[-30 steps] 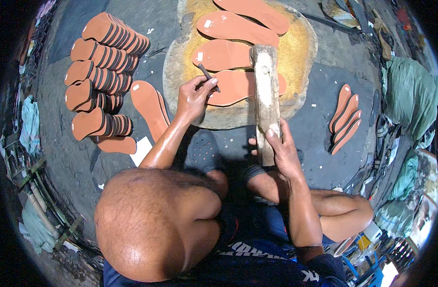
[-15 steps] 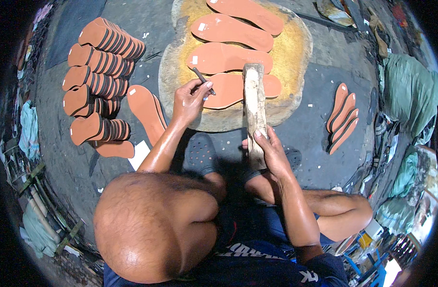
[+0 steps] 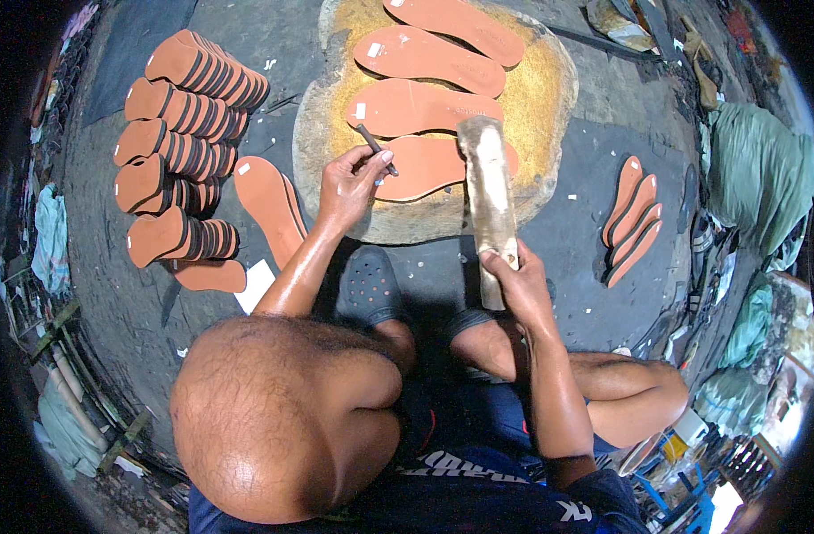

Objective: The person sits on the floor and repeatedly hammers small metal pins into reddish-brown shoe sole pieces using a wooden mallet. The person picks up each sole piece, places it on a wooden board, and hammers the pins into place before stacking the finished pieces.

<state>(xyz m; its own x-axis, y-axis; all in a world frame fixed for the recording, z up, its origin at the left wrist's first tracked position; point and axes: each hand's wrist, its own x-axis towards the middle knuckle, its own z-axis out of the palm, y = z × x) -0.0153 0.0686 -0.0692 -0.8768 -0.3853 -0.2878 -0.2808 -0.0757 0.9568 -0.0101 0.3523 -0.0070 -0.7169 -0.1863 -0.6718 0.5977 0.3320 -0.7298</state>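
My left hand (image 3: 343,187) pinches a short dark rod-shaped punch (image 3: 368,141), tilted over the near tan insole (image 3: 429,162). That insole lies on a round, yellowish wooden block (image 3: 536,200), and its right part is partly hidden. Gripped near its lower end by my right hand (image 3: 524,283), a long flat piece of wood (image 3: 489,182) is raised above the insole and blurred by motion. Farther back on the block rest several more insoles, among them one (image 3: 425,107) with a small white label and a faint pressed mark.
Rows of stacked insoles (image 3: 180,147) stand at the left, with a loose pair (image 3: 269,209) beside them. Several small insoles (image 3: 632,218) fan out at the right. My feet in dark clogs (image 3: 371,280) are close to the block. Green sacks (image 3: 754,178) lie at the far right.
The piece of wood has shifted right and up, turning slightly in my right hand. My left hand and the punch stay almost where they were.
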